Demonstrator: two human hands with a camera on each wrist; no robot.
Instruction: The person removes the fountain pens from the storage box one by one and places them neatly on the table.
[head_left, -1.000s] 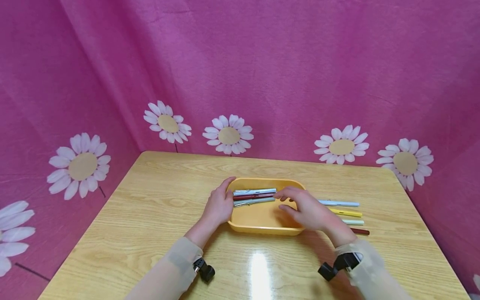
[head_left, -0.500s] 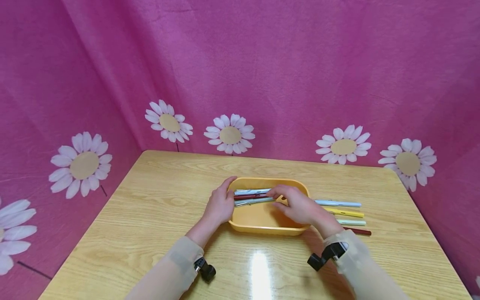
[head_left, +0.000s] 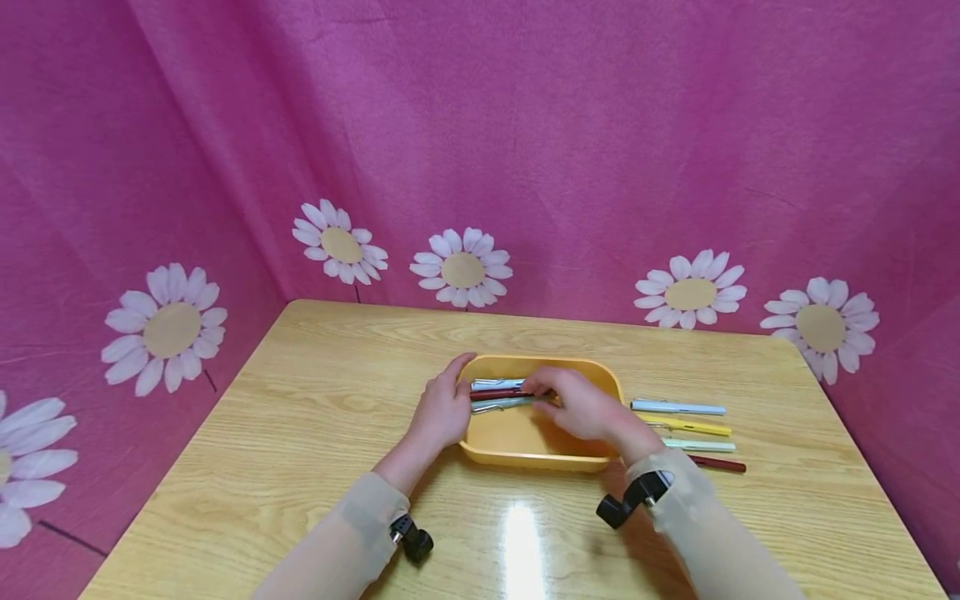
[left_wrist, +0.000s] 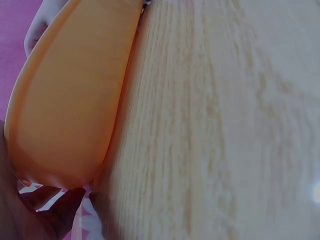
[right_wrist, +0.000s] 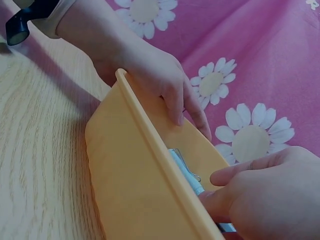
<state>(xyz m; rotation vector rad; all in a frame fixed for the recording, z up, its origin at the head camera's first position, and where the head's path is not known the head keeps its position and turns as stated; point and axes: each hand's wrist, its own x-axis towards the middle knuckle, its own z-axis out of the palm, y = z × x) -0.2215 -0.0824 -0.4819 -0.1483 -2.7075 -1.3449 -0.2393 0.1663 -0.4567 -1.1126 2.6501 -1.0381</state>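
Observation:
A yellow-orange plastic tray stands on the table. My left hand grips its left end, with fingers outside the wall in the left wrist view. Inside lie a light blue pen, a dark red pen and a silver-blue pen, side by side, their clips toward my left hand. My right hand reaches over the tray's right end, its index finger and thumb bent at the right ends of these pens. In the right wrist view the thumb covers part of a pale blue pen. Whether it pinches one is hidden.
Right of the tray, a light blue pen, a yellow pen, a pale green pen and a dark red pen lie in a row. A pink cloth with daisies hangs behind the wooden table.
My right hand has moved left along the pens inside the tray, its finger and thumb drawing nearer each other. My left hand keeps its hold on the tray.

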